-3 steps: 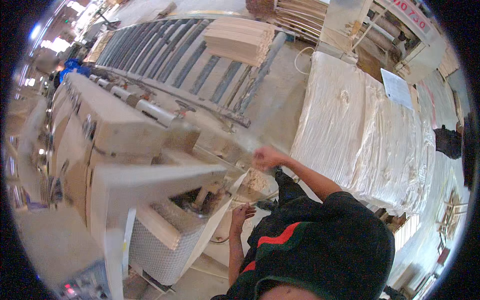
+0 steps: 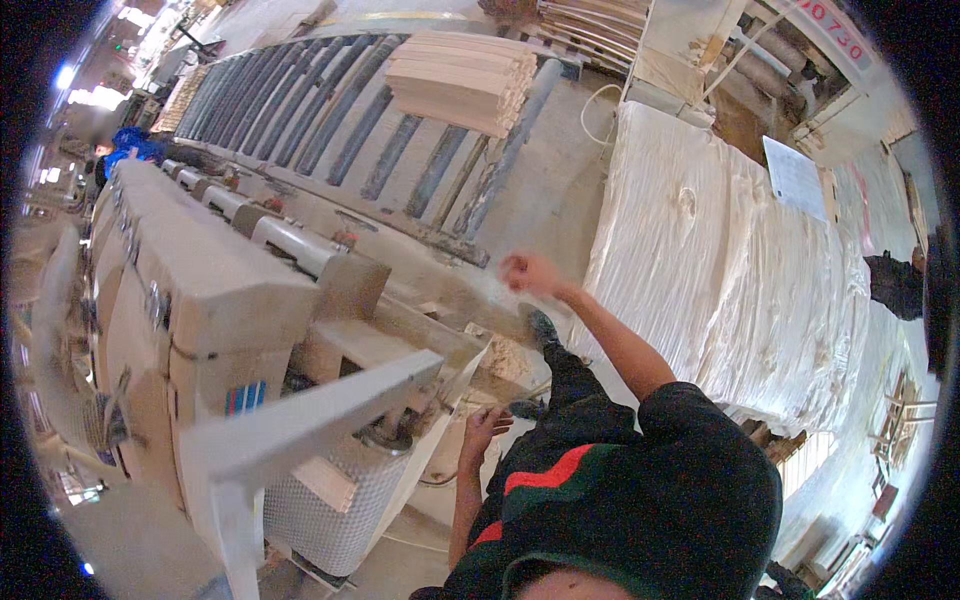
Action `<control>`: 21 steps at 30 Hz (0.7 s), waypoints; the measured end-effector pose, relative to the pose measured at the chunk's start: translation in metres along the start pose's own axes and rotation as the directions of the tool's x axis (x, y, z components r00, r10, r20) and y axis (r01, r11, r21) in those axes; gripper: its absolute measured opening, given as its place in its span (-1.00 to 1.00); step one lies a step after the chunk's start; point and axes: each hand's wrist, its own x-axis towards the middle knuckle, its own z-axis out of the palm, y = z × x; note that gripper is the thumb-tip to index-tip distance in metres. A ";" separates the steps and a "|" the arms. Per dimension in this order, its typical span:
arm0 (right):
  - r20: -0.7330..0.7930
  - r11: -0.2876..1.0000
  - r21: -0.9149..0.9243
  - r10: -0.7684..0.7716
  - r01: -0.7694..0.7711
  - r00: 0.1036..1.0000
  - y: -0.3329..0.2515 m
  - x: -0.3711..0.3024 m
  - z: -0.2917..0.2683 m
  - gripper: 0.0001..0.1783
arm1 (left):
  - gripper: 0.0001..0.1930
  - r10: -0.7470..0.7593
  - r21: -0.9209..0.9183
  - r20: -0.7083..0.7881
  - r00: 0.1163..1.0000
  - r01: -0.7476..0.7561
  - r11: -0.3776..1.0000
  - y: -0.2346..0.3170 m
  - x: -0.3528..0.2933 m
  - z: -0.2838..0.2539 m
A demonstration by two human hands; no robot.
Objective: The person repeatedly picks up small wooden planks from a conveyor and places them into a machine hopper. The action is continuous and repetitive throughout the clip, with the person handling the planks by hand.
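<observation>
My left hand (image 2: pixel 485 435) hangs low beside the machine's near corner, its fingers loosely bent and partly apart, with nothing seen in it. Farther out, over the floor, my right hand (image 2: pixel 532 275) is held away from my body. Motion smears its fingers, and I see no object in it. Nearest to the left hand is a woodworking machine with a dimpled metal bed (image 2: pixel 335 515). A short pale wood piece (image 2: pixel 326 484) lies on that bed, partly hidden by a white metal frame (image 2: pixel 320 405).
Past the machine's long casing (image 2: pixel 225 245), a roller conveyor (image 2: pixel 385 150) carries a stack of planks (image 2: pixel 460 75). A large plastic-wrapped stack (image 2: pixel 710 260) stands right of me, a paper sheet (image 2: pixel 795 180) on top. Sawdust (image 2: pixel 508 360) lies by my feet. A blue-clad person (image 2: pixel 130 148) is far left.
My view has shifted slightly and my right foot now shows farther forward. Less of the wood piece on the bed shows. My right hand has moved slightly up and stays away from the machine.
</observation>
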 end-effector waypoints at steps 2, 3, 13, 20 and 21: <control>-0.201 0.976 0.210 -0.010 0.053 0.979 -0.031 0.055 -0.072 -0.54 | -0.59 0.016 -0.007 -0.007 1.000 -0.016 1.000 0.037 0.046 0.021; -0.298 0.936 0.340 0.018 0.088 0.954 -0.035 0.077 -0.091 -0.51 | -0.61 0.012 0.002 -0.029 1.000 -0.012 1.000 0.053 0.051 0.020; -0.677 0.775 -0.623 -0.601 0.103 0.424 -0.142 0.229 -0.203 -0.05 | -0.67 0.005 -0.133 -0.301 0.954 -0.047 0.990 0.117 0.089 0.034; -0.601 0.659 -0.748 -0.620 -0.080 0.505 -0.162 0.253 -0.224 0.04 | -0.66 -0.013 -0.169 -0.371 0.928 -0.054 0.984 0.145 0.108 0.040; -0.574 0.611 -0.783 -0.638 -0.116 0.513 -0.166 0.252 -0.228 0.06 | -0.66 -0.008 -0.158 -0.374 0.927 -0.055 0.986 0.145 0.110 0.043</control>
